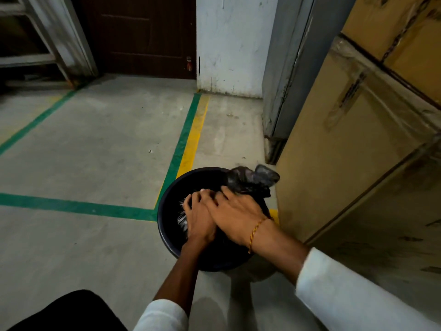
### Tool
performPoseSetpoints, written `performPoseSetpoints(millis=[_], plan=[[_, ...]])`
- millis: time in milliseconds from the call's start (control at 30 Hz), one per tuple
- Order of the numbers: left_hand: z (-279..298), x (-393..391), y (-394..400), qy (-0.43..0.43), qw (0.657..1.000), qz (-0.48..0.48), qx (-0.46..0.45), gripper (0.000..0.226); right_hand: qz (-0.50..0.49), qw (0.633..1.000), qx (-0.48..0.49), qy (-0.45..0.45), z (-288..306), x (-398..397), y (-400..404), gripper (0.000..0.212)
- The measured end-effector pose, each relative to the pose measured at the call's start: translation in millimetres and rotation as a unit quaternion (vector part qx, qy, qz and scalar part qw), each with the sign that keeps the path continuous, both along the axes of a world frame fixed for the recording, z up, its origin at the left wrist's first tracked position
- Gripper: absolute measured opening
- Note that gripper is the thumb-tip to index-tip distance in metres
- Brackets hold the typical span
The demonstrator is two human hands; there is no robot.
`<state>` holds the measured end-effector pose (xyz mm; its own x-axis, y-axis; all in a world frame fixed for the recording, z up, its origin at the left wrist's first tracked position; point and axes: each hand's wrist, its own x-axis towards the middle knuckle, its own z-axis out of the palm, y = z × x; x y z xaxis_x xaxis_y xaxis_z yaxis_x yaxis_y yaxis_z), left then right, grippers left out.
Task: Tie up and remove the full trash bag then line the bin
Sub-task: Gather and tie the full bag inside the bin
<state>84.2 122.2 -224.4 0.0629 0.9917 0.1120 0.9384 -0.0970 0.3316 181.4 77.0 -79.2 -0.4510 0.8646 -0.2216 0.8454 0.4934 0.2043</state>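
Both hands reach into a dark round bin (164, 211) on the floor: left hand (199, 216) pressing the black trash bag (250, 181), right hand (236, 211) gripping its gathered neck. Thin plastic might tear if yanked.

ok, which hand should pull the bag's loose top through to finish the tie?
Likely the right hand: its fingers already reach the bunched top of the black bag at the bin's far rim. The left hand presses lower down.

Black trash bag (248, 185), dark bin (167, 225), green and yellow floor lines (188, 137).
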Motion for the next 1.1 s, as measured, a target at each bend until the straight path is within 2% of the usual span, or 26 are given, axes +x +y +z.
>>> performPoseSetpoints(millis=[67, 167, 233, 433, 533, 667, 867, 933, 1033, 1100], plan=[[9, 3, -4, -0.004, 1.000, -0.007, 0.010, 0.039, -0.031, 0.998, -0.010, -0.055, -7, -2, 5, 0.075], [24, 4, -12, 0.025, 0.999, -0.036, 0.021, 0.034, -0.064, 0.997, -0.023, -0.047, -3, 4, 14, 0.048], [34, 3, -17, 0.030, 0.998, -0.056, 0.028, 0.041, -0.076, 0.995, -0.043, -0.045, 4, 12, 16, 0.035], [41, 8, -22, -0.024, 0.997, -0.065, 0.047, 0.058, -0.106, 0.992, -0.068, -0.026, 31, 26, 23, 0.034], [37, 8, -19, -0.068, 0.991, -0.111, 0.028, 0.066, -0.105, 0.992, -0.062, 0.031, 39, 27, 28, 0.033], [48, 4, -17, -0.209, 0.972, -0.098, -0.044, 0.065, -0.119, 0.975, -0.109, 0.150, 32, 30, 38, 0.033], [55, 0, -17, -0.225, 0.966, -0.093, -0.090, 0.078, -0.143, 0.951, -0.156, 0.225, 15, 52, 55, 0.028], [54, -3, -16, -0.229, 0.963, -0.095, -0.105, 0.076, -0.181, 0.900, -0.223, 0.327, 7, 60, 54, 0.023], [58, -10, -14, -0.255, 0.948, -0.110, -0.153, 0.067, -0.246, 0.756, -0.323, 0.513, -6, 71, 46, 0.017], [68, -18, -11, -0.291, 0.927, -0.127, -0.202, 0.058, -0.266, 0.659, -0.383, 0.590, -16, 78, 41, 0.015]])
